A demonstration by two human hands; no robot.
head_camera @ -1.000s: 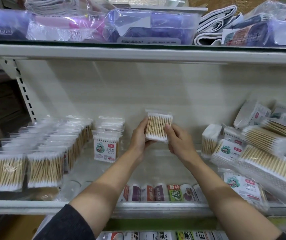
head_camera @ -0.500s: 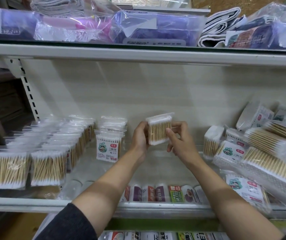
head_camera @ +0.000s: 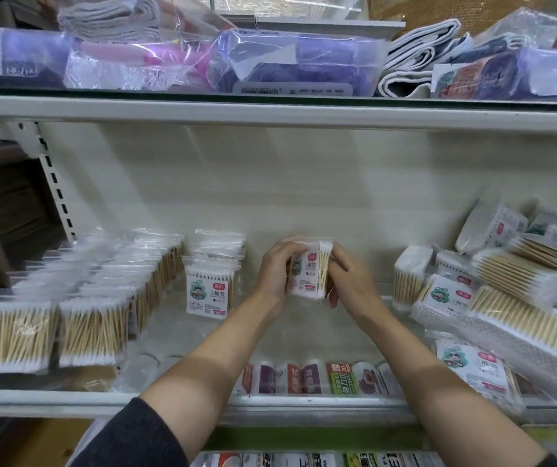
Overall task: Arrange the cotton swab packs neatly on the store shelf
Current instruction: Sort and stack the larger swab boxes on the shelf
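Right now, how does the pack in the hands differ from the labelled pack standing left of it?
The held pack is off the shelf, gripped by the left hand and right hand, label angled; the standing pack rests upright, label facing out. Both carry the same label.

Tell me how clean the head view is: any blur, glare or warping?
Head view: held pack and both hands, left and right, slightly motion-blurred; loose packs at right smeared; glare on the bagged goods above; shelf edge bowed by the wide lens.
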